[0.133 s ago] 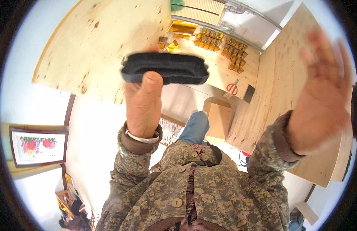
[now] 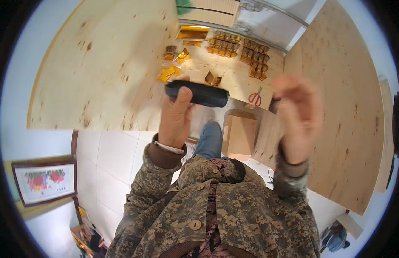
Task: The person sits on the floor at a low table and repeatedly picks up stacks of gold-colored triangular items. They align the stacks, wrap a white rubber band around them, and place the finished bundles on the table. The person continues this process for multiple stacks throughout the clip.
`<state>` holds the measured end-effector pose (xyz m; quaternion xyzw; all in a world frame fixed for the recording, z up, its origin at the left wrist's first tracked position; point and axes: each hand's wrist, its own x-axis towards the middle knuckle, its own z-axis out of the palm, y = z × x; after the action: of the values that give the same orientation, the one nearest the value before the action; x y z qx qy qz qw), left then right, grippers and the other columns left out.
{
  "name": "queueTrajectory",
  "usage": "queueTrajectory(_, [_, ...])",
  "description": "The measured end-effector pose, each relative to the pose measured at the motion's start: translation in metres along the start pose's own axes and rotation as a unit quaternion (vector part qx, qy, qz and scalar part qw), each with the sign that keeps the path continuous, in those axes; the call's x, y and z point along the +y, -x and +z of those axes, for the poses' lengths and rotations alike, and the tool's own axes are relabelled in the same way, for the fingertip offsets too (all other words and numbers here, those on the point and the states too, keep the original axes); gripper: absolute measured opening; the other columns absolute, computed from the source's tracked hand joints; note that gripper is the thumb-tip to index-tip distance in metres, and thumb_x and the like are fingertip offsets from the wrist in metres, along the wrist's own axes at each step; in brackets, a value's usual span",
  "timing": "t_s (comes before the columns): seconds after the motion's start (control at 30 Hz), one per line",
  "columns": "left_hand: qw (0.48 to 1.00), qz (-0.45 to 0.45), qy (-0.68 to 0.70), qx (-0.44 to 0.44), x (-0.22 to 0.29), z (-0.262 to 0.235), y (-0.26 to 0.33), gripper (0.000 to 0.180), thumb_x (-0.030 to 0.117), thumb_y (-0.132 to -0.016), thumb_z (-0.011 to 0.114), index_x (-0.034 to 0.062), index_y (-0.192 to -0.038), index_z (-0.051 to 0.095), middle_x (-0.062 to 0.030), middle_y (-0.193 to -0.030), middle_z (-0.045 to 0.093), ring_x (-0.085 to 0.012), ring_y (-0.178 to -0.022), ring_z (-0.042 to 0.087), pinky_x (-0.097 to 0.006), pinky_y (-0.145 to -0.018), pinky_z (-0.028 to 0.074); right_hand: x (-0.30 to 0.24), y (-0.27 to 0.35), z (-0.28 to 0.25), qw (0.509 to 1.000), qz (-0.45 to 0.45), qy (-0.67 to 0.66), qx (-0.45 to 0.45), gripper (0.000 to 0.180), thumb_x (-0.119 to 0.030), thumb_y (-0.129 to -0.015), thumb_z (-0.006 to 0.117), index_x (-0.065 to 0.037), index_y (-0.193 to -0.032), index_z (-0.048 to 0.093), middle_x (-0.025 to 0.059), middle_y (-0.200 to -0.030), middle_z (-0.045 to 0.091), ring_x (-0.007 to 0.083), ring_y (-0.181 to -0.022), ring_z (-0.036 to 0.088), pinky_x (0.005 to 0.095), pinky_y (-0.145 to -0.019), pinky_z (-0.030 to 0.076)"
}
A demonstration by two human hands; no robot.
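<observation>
My left hand [image 2: 175,122] is closed around one end of a black, oblong, rounded object [image 2: 204,94], thumb on top. I cannot tell its exact kind. It is held in the air in front of the near edge of the wooden table. My right hand [image 2: 299,116] is raised to the right, blurred by motion. Its fingers are loosely bent and apart from the thumb, with nothing seen in them. Nearest to it are red-handled scissors [image 2: 254,99] on the table's front edge. A single folded gold piece [image 2: 213,78] lies just beyond the black object.
Several folded gold pieces [image 2: 224,44] stand in rows at the back of the table, beside gold sheets [image 2: 193,32]. Flat gold pieces [image 2: 167,73] lie at the left. Large wooden boards [image 2: 100,64] flank the table. An open cardboard box [image 2: 240,133] sits below its front edge.
The black object and my left hand have come lower and slightly right. My right hand has swung inward to the left, its spread fingers now bent. The single gold piece has come into sight.
</observation>
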<state>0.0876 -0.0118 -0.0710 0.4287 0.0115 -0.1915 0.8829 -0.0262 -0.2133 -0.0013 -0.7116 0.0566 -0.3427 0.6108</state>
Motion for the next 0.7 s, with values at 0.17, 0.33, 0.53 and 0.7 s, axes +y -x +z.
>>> queueTrajectory(0.17, [0.972, -0.226, -0.049, -0.035, -0.072, -0.019, -0.081, 0.040, 0.042, -0.092, 0.067, 0.0117, -0.116, 0.056, -0.0002, -0.106, 0.063, -0.0137, -0.094, 0.059, -0.033, -0.084, 0.048, 0.114, -0.003, 0.026, 0.960, -0.047, 0.256, -0.105, 0.056, -0.008, -0.072, 0.079, -0.001, -0.123, 0.057, 0.0182, -0.117, 0.061, 0.0337, -0.102, 0.061, 0.0395, -0.086, 0.050])
queueTrajectory(0.33, [0.933, -0.340, -0.110, -0.027, -0.093, -0.048, -0.192, 0.038, 0.040, -0.089, 0.070, 0.0117, -0.109, 0.054, -0.0006, -0.101, 0.061, -0.0153, -0.094, 0.059, -0.035, -0.083, 0.048, 0.211, -0.039, 0.082, 0.952, 0.039, 0.279, -0.121, 0.055, -0.009, -0.075, 0.076, -0.003, -0.126, 0.056, 0.0178, -0.120, 0.060, 0.0375, -0.107, 0.059, 0.0428, -0.087, 0.050])
queueTrajectory(0.53, [0.870, -0.447, -0.206, -0.038, -0.122, -0.066, -0.276, 0.039, 0.043, -0.089, 0.069, 0.0121, -0.109, 0.054, -0.0001, -0.103, 0.061, -0.0139, -0.095, 0.058, -0.035, -0.083, 0.049, 0.285, -0.054, 0.101, 0.953, 0.228, 0.199, -0.021, 0.038, -0.003, -0.084, 0.067, -0.004, -0.120, 0.057, 0.0182, -0.112, 0.062, 0.0324, -0.102, 0.062, 0.0397, -0.083, 0.051])
queueTrajectory(0.7, [0.813, -0.507, -0.277, -0.078, -0.169, -0.070, -0.307, 0.040, 0.045, -0.093, 0.064, 0.0106, -0.112, 0.054, -0.0008, -0.107, 0.059, -0.0126, -0.093, 0.057, -0.032, -0.082, 0.050, 0.352, -0.032, 0.088, 0.902, 0.401, -0.044, 0.157, 0.031, -0.004, -0.092, 0.061, -0.005, -0.122, 0.054, 0.0050, -0.109, 0.061, 0.0136, -0.089, 0.060, 0.0288, -0.076, 0.050])
